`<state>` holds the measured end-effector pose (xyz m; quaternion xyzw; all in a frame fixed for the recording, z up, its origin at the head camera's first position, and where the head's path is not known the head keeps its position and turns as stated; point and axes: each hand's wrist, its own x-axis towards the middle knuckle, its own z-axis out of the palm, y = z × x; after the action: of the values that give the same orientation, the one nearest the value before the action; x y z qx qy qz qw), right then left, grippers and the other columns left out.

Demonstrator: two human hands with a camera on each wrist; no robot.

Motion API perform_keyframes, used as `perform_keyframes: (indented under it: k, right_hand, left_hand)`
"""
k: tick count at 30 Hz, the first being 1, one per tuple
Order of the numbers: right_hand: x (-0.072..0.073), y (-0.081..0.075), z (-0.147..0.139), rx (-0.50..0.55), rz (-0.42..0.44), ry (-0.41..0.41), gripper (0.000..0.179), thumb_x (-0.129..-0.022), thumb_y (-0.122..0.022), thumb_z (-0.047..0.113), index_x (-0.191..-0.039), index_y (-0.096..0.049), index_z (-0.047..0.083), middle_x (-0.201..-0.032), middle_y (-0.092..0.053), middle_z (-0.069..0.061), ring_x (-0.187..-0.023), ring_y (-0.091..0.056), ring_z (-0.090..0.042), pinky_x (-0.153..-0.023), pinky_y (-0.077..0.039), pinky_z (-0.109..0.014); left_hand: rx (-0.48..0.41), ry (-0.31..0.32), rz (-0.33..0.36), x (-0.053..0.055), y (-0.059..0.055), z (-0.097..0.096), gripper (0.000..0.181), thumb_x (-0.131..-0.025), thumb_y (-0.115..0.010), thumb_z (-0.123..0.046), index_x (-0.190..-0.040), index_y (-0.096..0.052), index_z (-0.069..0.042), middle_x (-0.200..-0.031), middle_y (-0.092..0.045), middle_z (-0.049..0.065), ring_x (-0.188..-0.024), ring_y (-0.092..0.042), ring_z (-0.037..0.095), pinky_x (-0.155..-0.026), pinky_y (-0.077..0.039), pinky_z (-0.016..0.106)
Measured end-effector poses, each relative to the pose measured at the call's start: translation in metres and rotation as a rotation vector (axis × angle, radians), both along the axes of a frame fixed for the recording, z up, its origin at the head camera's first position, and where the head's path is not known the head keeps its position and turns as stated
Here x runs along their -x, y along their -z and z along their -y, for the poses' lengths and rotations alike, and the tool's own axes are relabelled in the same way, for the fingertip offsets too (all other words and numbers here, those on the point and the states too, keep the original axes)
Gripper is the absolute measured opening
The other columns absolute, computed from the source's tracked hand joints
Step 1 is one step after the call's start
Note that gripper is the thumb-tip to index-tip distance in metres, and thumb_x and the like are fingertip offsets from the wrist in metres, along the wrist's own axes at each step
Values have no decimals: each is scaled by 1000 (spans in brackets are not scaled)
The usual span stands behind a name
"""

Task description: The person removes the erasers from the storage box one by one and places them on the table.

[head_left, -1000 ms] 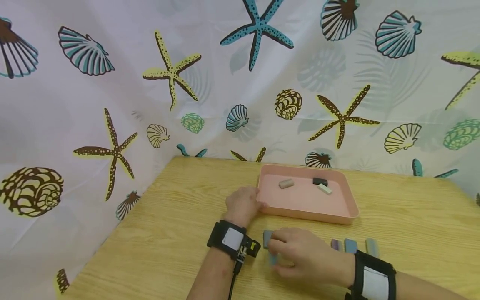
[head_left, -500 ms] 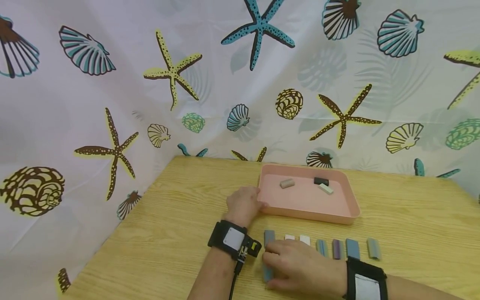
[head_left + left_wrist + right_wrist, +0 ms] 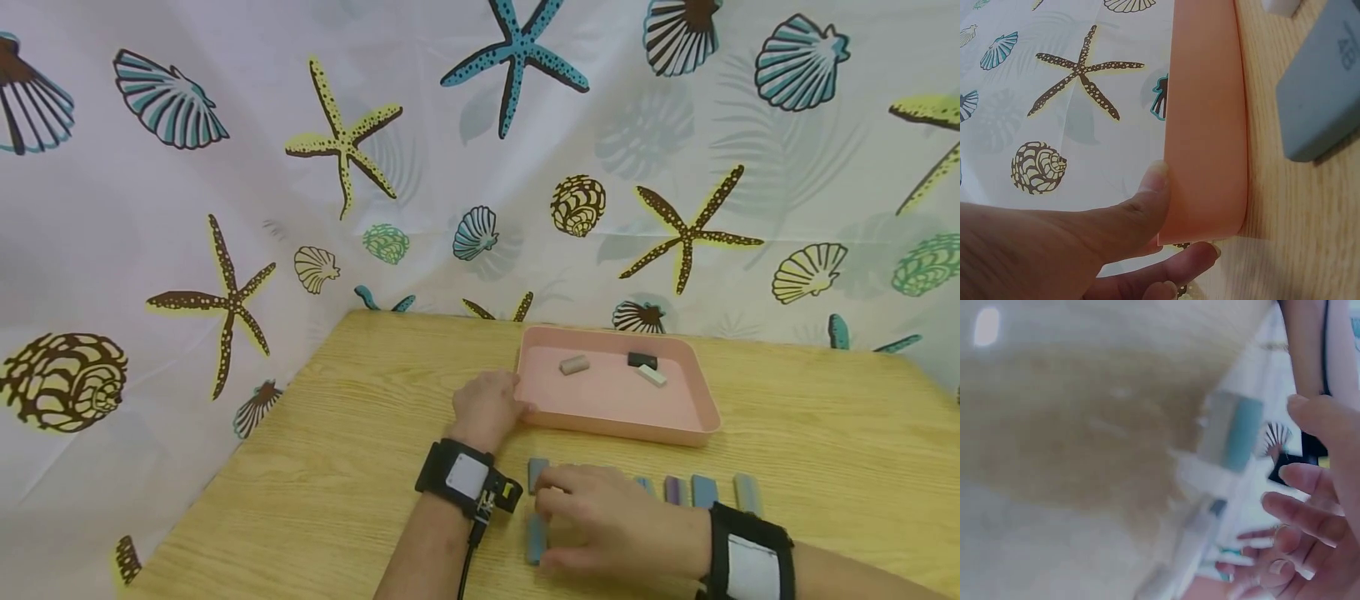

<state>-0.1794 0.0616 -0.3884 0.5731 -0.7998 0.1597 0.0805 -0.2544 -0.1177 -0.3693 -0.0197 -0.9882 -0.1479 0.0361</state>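
Note:
My left hand [image 3: 486,408] grips the near left corner of a pink tray [image 3: 615,429]. In the left wrist view the thumb lies on the tray's rim and the fingers are under the corner. My right hand [image 3: 600,517] hovers by a blue block eraser [image 3: 537,540], its fingers loosely bent and apart. The right wrist view has a gap between these fingertips and a blurred grey-and-teal eraser [image 3: 1235,431]. Just beyond the blue one lies a blue-grey eraser [image 3: 537,473], marked 4B in the left wrist view. My right hand hides part of the row.
Inside the tray lie a brownish eraser [image 3: 574,365], a black one [image 3: 642,360] and a white one [image 3: 652,376]. Right of my hand, a purple striped eraser [image 3: 676,490], a blue eraser [image 3: 705,492] and a pale striped eraser [image 3: 747,495] stand in line on the wooden table [image 3: 360,400].
My right hand set the blue eraser down on the table, let go of it and shifted slightly right. My left hand has stayed at the tray's corner.

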Motion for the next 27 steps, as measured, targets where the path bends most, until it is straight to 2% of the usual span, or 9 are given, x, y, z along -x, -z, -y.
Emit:
perform_keyframes:
  k: [6,11,16,19,25,27]
  right_hand:
    - [22,-11,-18,116,-78,57,25,-80,-70,35,-93,-51,24,-93,-45,12,-75,-42,-1,-63,-38,-15]
    - [50,-15,-39,140,-203,165,24,-78,-71,28,-91,-52,21,-90,-47,9,-73,-43,-4,-60,-41,-21]
    - [80,-16,-61,146,-307,283,25,-72,-73,14,-89,-55,12,-86,-50,1,-72,-47,-10,-59,-44,-29]
    - [96,-17,-75,109,-308,355,26,-70,-73,9,-88,-55,9,-86,-51,-3,-72,-49,-13,-60,-45,-32]
    - [121,-18,-97,29,-282,432,26,-70,-69,-1,-92,-56,2,-103,-54,-17,-92,-52,-30,-69,-48,-42]
    - [128,-18,-102,-6,-253,467,29,-71,-68,-2,-96,-56,1,-103,-55,-18,-94,-53,-32,-71,-48,-44]
  left_hand:
    - [10,3,-4,1,1,0,39,-76,-71,-43,-105,-65,-18,-78,-58,-2,-63,-50,13,-49,-38,31]
    - [3,2,3,0,1,-1,42,-75,-71,-43,-109,-65,-19,-81,-60,-2,-64,-50,13,-49,-38,30]
    - [1,0,-1,1,2,0,42,-75,-72,-42,-109,-65,-18,-84,-62,-2,-64,-50,13,-50,-39,30]
    - [-3,-4,-3,1,2,0,41,-75,-72,-42,-108,-65,-19,-87,-64,-1,-65,-51,12,-51,-41,31]
    - [-13,-7,-2,0,2,1,39,-76,-72,-41,-108,-65,-19,-91,-65,-1,-67,-51,12,-56,-43,34]
    - [-14,-6,0,0,2,0,38,-76,-71,-41,-106,-65,-19,-88,-65,-1,-67,-51,12,-56,-43,34]
